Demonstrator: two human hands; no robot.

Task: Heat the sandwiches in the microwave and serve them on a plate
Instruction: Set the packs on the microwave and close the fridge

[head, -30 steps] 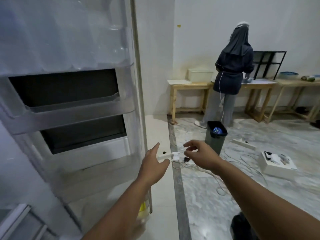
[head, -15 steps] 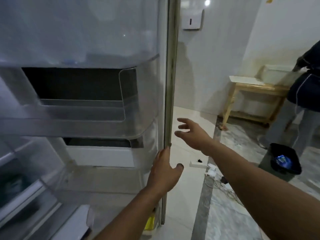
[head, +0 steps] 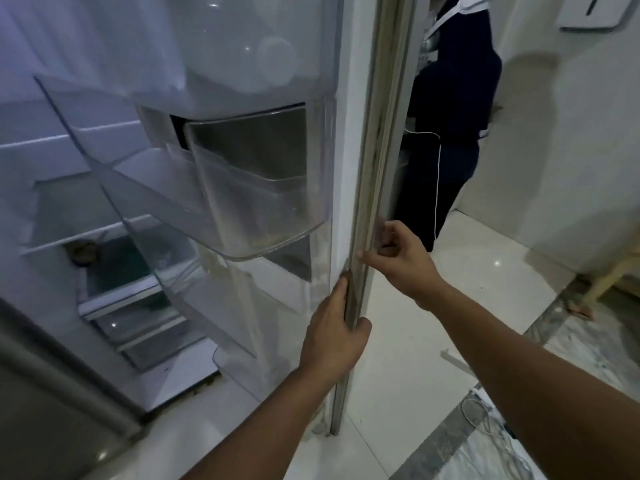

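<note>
The white fridge door [head: 341, 168] stands open in front of me, its inner side with clear plastic bins [head: 263, 188] facing me. My left hand [head: 334, 332] grips the door's free edge low down, thumb on the outer side. My right hand [head: 398, 261] holds the same edge a little higher, fingers curled round the gasket [head: 372, 168]. Inside the fridge at the left, glass shelves [head: 69, 188] show, with a dark round item [head: 81, 252] on one. No sandwiches, microwave or plate are in view.
A person in dark clothes [head: 450, 116] stands just behind the door. A white dispenser [head: 595, 12] hangs on the wall at top right. Pale floor tiles [head: 433, 306] lie to the right, with white cables [head: 485, 417] on the marble strip.
The view has swung left toward the fridge interior. My right hand has come in and taken hold of the door edge above my left hand, which stays on the edge.
</note>
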